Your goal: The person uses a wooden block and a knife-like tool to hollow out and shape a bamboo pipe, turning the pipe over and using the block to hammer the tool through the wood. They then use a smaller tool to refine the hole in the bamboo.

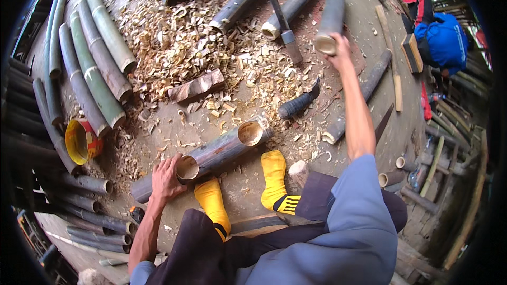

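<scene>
In front of my feet lies a dark bamboo tube (222,150) with two round holes cut in its upper side. My left hand (166,178) grips this tube beside the left hole. Far to the right, my outstretched right hand (340,53) is closed on the near end of another bamboo tube (331,13), which points away from me. Left of that hand is a machete (281,18) with a long dark blade, its handle toward me. A curved knife (298,103) with a dark wrapped handle lies on the ground between my hands.
Wood shavings (185,42) cover much of the ground ahead. Several green and grey bamboo poles (92,71) lie at left, near a yellow-and-red bucket (83,141). A wood chunk (196,86) sits among shavings. My yellow-socked feet (214,203) flank the tube's near side. A blue bag (442,42) is at right.
</scene>
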`<state>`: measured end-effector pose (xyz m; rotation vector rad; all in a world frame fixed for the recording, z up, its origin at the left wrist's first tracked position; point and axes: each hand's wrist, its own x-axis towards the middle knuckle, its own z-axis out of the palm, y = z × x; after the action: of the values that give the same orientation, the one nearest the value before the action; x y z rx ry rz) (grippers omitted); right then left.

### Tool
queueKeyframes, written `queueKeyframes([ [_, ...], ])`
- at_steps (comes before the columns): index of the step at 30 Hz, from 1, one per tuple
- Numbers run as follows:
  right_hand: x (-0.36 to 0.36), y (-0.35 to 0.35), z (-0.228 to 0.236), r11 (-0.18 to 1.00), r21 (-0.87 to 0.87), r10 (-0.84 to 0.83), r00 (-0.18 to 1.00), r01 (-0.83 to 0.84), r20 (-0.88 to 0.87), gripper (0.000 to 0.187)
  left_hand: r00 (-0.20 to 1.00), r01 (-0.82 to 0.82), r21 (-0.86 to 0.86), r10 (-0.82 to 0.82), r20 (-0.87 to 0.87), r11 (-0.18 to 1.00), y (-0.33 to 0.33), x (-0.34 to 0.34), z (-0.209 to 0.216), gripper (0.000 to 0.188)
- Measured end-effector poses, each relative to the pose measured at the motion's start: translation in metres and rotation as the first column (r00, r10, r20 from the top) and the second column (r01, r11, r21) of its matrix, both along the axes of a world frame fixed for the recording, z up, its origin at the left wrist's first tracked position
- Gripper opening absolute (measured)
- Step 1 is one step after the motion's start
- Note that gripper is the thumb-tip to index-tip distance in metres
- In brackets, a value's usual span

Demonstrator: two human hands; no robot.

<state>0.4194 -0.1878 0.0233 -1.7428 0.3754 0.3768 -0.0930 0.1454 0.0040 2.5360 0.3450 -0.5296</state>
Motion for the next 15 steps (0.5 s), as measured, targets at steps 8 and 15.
queueKeyframes([
  [8,-0.063,-0.028,0.053,0.914,0.399,0.13,0.985,-0.074,-0.116,0.055,0.996,0.033,-0.001,-0.033,0.079,0.999,0.011,-0.002,-0.002,0.086],
  [15,-0.171,-0.053,0.133,0.86,0.155,0.477,0.874,-0.486,0.094,0.072,0.987,0.001,0.018,-0.004,0.162,1.0,0.006,0.0,-0.003,0.094],
])
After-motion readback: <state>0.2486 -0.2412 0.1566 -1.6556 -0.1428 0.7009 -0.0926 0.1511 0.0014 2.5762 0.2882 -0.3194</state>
